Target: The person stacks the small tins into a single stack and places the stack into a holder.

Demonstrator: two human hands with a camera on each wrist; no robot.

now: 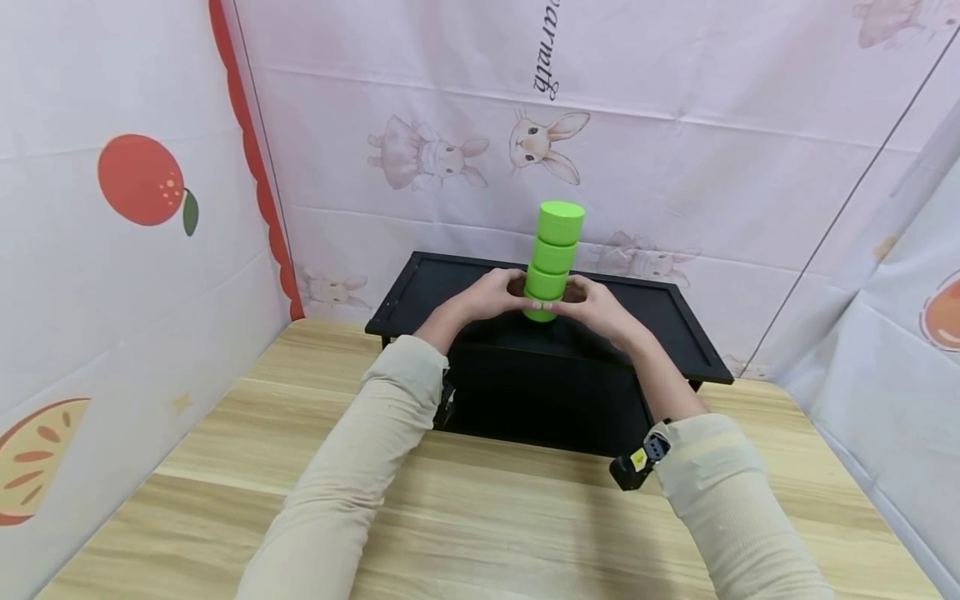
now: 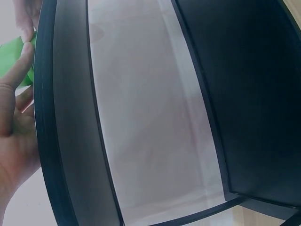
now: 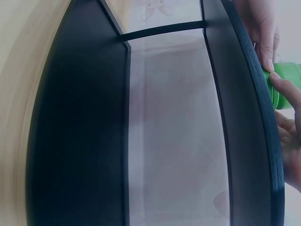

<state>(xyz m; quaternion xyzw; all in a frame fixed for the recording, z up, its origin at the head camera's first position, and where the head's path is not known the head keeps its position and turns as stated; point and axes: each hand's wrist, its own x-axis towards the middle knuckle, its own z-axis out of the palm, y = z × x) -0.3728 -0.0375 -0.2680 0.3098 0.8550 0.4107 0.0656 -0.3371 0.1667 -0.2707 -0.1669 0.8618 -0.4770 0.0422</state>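
A tall stack of bright green round cylinders (image 1: pixel 555 257) stands on the top board of a small black rack (image 1: pixel 652 317), leaning slightly to the right in the head view. Low on the stack, my left hand (image 1: pixel 491 294) grips it from the left. From the other side my right hand (image 1: pixel 600 310) holds the same part, and both thumbs meet at the front. In the left wrist view the left hand (image 2: pixel 16 141) is partly hidden behind the rack's edge. The right wrist view shows the right hand (image 3: pixel 292 150) beside the green cylinder (image 3: pixel 287 80).
Under the top board the rack has a lower black shelf (image 1: pixel 555 400). It stands on a light wooden table (image 1: pixel 487 517), against a pink printed cloth (image 1: pixel 450 100) at the back. White cloths with fruit prints (image 1: pixel 142 179) hang on the left and right.
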